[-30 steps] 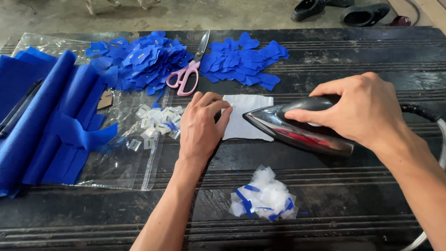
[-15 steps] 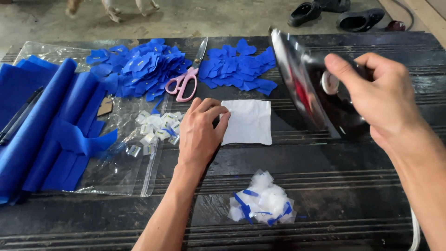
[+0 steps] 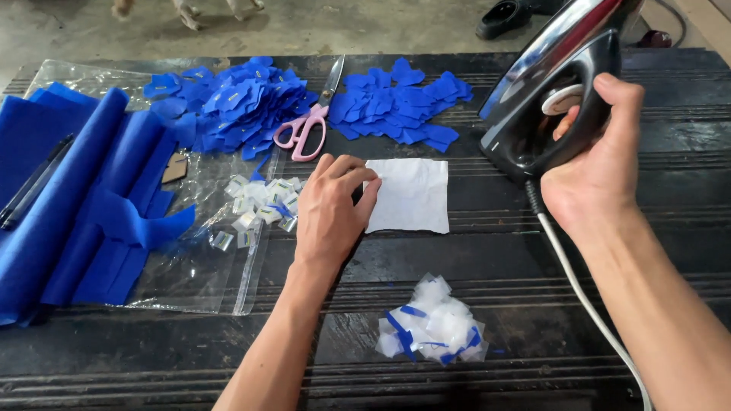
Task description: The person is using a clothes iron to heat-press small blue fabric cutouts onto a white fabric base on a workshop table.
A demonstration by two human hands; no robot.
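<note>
Dark slatted tabletop [image 3: 533, 304]. Blue fabric folds [image 3: 68, 205] far left of the left hand [image 3: 331, 209], which lies flat, released, fingertips pinning the white cloth patch [image 3: 411, 194]. Right hand [image 3: 598, 167] is clenched on the iron [image 3: 552, 91], now lifted off the patch and tilted up: pressing pass looks done.

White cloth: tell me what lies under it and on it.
The white cloth lies flat on the dark table. The left hand rests on its left edge. Whatever is beneath the cloth is covered. The right hand holds the iron lifted clear of it.
</note>
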